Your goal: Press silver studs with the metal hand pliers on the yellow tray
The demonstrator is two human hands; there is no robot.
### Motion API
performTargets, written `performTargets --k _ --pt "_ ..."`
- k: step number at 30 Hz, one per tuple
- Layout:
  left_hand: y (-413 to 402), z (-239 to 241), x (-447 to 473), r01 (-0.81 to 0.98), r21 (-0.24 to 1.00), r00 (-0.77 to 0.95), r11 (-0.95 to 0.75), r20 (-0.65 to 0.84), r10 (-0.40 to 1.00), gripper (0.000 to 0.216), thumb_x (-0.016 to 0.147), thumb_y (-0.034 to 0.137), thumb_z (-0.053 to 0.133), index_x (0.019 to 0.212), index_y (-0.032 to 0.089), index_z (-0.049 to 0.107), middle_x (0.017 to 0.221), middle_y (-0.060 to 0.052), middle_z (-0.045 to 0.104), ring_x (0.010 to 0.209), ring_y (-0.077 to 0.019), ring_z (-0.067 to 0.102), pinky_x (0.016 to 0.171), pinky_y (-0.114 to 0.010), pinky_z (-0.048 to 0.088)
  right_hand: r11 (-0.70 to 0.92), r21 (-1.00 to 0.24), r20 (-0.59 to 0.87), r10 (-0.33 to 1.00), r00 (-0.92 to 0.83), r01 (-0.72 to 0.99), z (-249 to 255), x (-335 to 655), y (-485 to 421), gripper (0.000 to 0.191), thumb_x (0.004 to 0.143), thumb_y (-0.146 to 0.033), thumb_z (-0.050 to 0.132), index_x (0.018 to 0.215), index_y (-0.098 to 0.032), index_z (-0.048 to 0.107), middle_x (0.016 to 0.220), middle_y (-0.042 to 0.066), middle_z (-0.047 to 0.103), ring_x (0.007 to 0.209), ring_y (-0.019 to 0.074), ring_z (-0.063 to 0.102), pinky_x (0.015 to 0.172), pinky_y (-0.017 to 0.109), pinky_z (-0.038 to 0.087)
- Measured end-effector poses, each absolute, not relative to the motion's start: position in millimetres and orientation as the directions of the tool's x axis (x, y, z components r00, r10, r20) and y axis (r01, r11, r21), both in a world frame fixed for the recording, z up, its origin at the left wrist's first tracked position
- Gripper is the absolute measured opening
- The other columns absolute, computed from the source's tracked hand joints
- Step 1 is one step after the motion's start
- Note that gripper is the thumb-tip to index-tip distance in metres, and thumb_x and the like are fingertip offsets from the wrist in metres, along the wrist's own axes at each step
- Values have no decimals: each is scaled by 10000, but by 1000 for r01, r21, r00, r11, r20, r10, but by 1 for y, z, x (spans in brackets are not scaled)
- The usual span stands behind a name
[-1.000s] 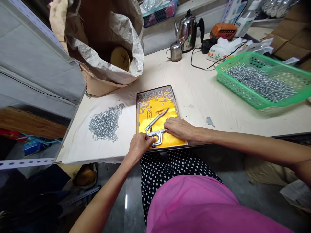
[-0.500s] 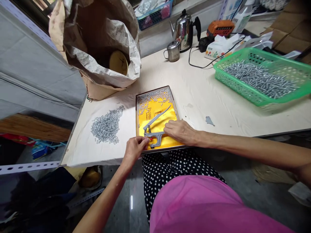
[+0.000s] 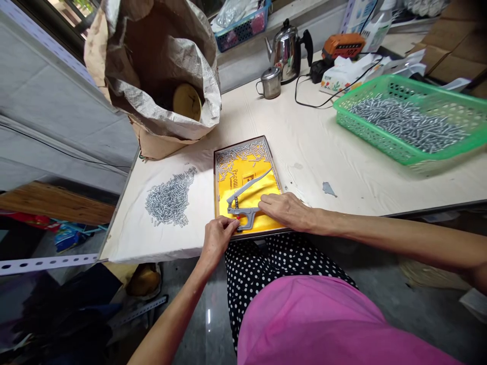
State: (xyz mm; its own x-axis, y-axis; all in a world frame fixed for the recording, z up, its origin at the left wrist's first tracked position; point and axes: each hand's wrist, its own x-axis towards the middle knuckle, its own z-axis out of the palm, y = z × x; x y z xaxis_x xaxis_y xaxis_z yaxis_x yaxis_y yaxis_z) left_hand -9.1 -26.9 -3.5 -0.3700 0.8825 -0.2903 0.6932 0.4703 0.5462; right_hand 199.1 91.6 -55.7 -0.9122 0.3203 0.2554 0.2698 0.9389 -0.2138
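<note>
Grey wall. Pale table: paper sack, metal pins heaped before it. Left hand: fingers bunched at head of hand tool, cannot tell if gripping. Tool in tray, over yellow lining; print there, only "com" readable. Right hand: fingers closed round lower handle. Green basket of pins.

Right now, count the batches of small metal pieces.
3: a pile left of the tray, a scatter inside its far end, a heap in the green basket. More may be hidden.
</note>
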Motion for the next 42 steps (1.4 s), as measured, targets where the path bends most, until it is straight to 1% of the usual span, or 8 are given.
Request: performTargets --k 5,9,14,18,20,22,34,42 --pt "-19 -4 -11 742 476 -342 472 -338 877 200 866 285 651 807 156 793 845 -57 767 748 -193 667 672 -259 442 920 -243 179 354 -918 308 -56 196 95 209 988 -80 388 974 -169 577 909 70 613 710 163 494 536 324 199" --pt "-9 -5 -18 753 425 -310 503 -444 840 270 846 325 636 685 141 751 651 -26 691 646 -164 590 594 -249 355 915 -232 100 361 -927 331 -53 191 97 190 995 -110 417 971 -167 596 909 72 626 697 163 498 536 321 201" --pt "-2 -9 -28 704 442 -256 556 -573 779 345 802 423 630 606 146 694 530 2 580 539 -128 455 523 -247 276 913 -241 39 349 -936 331 -45 189 108 127 1007 -261 535 1020 -167 619 1052 98 645 810 193 547 602 300 333" --pt "0 -13 -32 654 446 -273 610 -613 742 341 723 461 700 597 145 674 530 11 562 526 -113 428 508 -241 264 946 -149 190 314 -930 289 -42 187 129 617 856 -536 739 1277 -124 554 1421 215 502 1146 335 493 867 419 429" --pt "0 -14 -32 619 451 -289 643 -631 720 367 680 493 745 590 146 667 516 17 549 518 -109 424 508 -239 272 947 -132 171 314 -934 294 -43 183 139 801 798 -639 746 1345 -104 512 1406 232 519 1156 365 479 905 463 416" --pt "-1 -14 -32 574 472 -281 669 -654 703 404 649 530 772 585 147 660 507 20 541 513 -106 422 510 -238 284 945 -133 119 313 -942 297 -43 180 145 830 789 -688 716 1341 -101 517 1330 216 580 1105 357 500 893 465 410" --pt "5 3 -20 392 468 -274 792 -762 586 398 604 493 845 587 154 639 524 8 584 511 -117 479 512 -239 343 933 -248 170 307 -936 261 -44 187 145 774 841 -675 665 1385 -151 497 1392 177 567 1133 339 492 911 447 346" --pt "4 -1 -21 419 454 -306 786 -745 593 395 633 494 830 581 154 637 524 14 584 502 -107 459 510 -235 330 917 -294 167 327 -930 270 -44 189 140 690 869 -566 704 1390 -170 484 1309 144 628 1099 324 511 934 448 292"
